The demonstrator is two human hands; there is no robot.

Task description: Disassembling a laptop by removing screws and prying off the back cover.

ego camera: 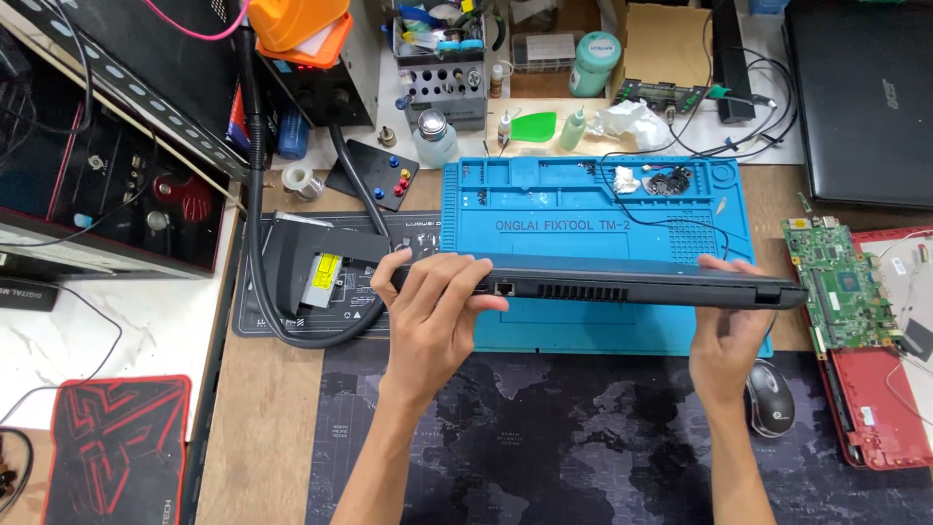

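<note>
A closed black laptop (622,280) is held edge-on above the blue silicone repair mat (583,209), its vented side with ports facing me. My left hand (432,311) grips its left end, fingers wrapped over the top edge. My right hand (729,331) holds the right end from below, fingertips curled over the far edge. The laptop hides the mat's front part.
A green circuit board (836,282) lies on an opened red laptop shell (889,389) at the right. A black mouse (770,399) sits on the dark map desk pad (544,447). A black hose (255,243), an optical drive (321,277), bottles and tools crowd the back. Another black laptop (865,97) lies far right.
</note>
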